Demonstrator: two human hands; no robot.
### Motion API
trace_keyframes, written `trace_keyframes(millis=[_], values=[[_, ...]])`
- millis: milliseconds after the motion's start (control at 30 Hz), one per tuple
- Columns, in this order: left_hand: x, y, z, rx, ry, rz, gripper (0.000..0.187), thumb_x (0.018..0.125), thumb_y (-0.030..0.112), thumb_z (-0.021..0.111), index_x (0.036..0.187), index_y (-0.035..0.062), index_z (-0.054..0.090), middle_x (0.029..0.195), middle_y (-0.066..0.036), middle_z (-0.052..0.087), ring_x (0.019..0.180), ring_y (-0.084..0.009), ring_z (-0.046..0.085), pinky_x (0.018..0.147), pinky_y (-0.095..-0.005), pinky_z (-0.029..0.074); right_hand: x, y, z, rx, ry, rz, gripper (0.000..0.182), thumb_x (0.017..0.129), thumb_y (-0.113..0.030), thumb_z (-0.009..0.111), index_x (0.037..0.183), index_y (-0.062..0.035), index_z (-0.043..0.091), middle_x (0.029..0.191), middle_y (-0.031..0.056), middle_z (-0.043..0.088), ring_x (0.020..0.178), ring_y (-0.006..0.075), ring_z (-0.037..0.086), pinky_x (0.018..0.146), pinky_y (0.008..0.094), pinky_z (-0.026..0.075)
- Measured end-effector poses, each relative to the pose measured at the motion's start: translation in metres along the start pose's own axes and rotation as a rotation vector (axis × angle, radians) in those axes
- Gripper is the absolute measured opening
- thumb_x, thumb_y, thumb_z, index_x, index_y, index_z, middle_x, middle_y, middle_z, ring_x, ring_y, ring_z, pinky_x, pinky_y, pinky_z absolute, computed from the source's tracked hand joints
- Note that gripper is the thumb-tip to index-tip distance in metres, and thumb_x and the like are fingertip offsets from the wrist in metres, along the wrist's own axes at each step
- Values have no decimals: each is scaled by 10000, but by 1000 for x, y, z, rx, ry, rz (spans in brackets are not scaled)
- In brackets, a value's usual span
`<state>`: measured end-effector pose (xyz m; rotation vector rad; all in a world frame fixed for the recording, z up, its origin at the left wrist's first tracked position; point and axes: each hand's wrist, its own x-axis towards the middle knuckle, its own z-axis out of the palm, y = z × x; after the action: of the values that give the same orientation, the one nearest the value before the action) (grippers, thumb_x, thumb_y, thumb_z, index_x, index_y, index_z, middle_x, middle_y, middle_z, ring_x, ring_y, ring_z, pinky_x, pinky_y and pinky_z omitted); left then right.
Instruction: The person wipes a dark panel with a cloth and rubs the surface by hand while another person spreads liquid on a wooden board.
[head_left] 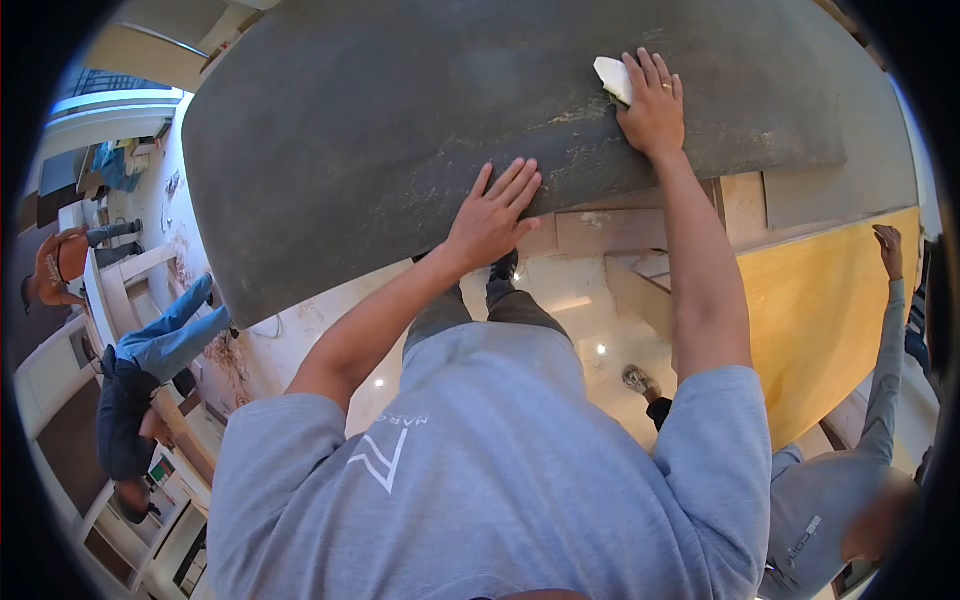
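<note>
A large dark grey panel point(380, 120) with a scuffed, pale-streaked front edge fills the upper middle. My left hand point(493, 215) lies flat on its near edge, fingers spread, holding nothing. Further up and to the right, my right hand point(652, 105) presses a small white piece point(612, 78) against the panel surface; I cannot tell whether it is a cloth or a scraper. Both my arms reach forward from my grey T-shirt point(500, 480).
At right, a co-worker in grey long sleeves point(850, 490) has a raised hand point(886, 248) on a yellow plywood sheet point(820, 330). At left are a person in blue jeans point(165, 345), another in orange point(60, 265), and white furniture frames point(120, 290). Glossy floor point(590, 340) lies below the panel.
</note>
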<state>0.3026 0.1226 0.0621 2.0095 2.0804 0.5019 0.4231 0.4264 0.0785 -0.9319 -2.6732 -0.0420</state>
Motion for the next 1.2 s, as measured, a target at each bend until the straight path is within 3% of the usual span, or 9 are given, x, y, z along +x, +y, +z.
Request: trace_keyframes(millis=[200,300,500,667,767,867,933,1100,1200], values=[[-37,0,-5,-2,-161,69,596,986,301,566,1508,54,419,1631,-92,320,1535,-260,223,1225,-519,172,3,-2,-2,-12,-35,17,754,793,-209,722,1486,-205,426,1574,72,387,1487,284,300,1208,522,237],[-31,-6,0,-136,-49,170,570,981,254,573,1496,54,432,1629,-113,315,1530,-269,234,1213,-531,211,6,-1,-5,-10,-29,35,757,790,-204,717,1488,-205,423,1575,70,384,1488,282,297,1209,521,235],[98,11,1,38,163,0,691,980,411,568,1523,31,373,1625,-154,300,1521,-296,247,1210,-515,227,-1,-5,-6,-26,-12,9,760,785,-215,725,1484,-200,427,1568,68,392,1485,276,307,1207,521,238],[10,17,-8,-9,-197,394,665,968,424,566,1496,45,426,1613,-149,328,1513,-275,277,1219,-501,238,-5,-4,-6,-37,-19,6,781,787,-255,746,1493,-202,416,1572,67,390,1483,275,313,1205,525,239],[-23,17,-17,-383,-230,648,614,916,327,636,1457,75,490,1588,-146,377,1493,-290,324,1215,-506,265,-3,-4,-9,-57,-36,4,788,791,-258,743,1500,-204,404,1585,67,372,1489,276,303,1208,526,235],[27,-21,-37,-222,256,63,569,914,213,657,1449,102,499,1584,-151,383,1489,-350,316,1193,-527,285,0,-2,-3,-65,-51,-8,780,798,-248,734,1502,-207,401,1595,66,358,1496,276,288,1209,526,234],[51,-64,-38,155,201,-411,582,986,331,565,1518,140,429,1636,-131,292,1528,-315,230,1206,-524,242,-2,-2,-2,-81,-59,-11,772,802,-229,723,1502,-198,401,1596,67,359,1499,277,286,1207,530,239],[32,-111,0,209,260,-425,590,1044,456,400,1577,208,345,1666,-94,226,1542,-268,187,1228,-510,173,0,-8,13,-48,7,-31,751,807,-156,692,1495,-128,392,1554,137,408,1459,326,357,1188,538,280],[30,-114,7,191,269,-426,574,1052,441,386,1573,204,354,1661,-90,242,1536,-265,209,1230,-508,171,-57,-142,-3,331,-258,-75,698,815,-16,634,1480,-132,456,1495,173,474,1335,397,483,1152,528,340]])
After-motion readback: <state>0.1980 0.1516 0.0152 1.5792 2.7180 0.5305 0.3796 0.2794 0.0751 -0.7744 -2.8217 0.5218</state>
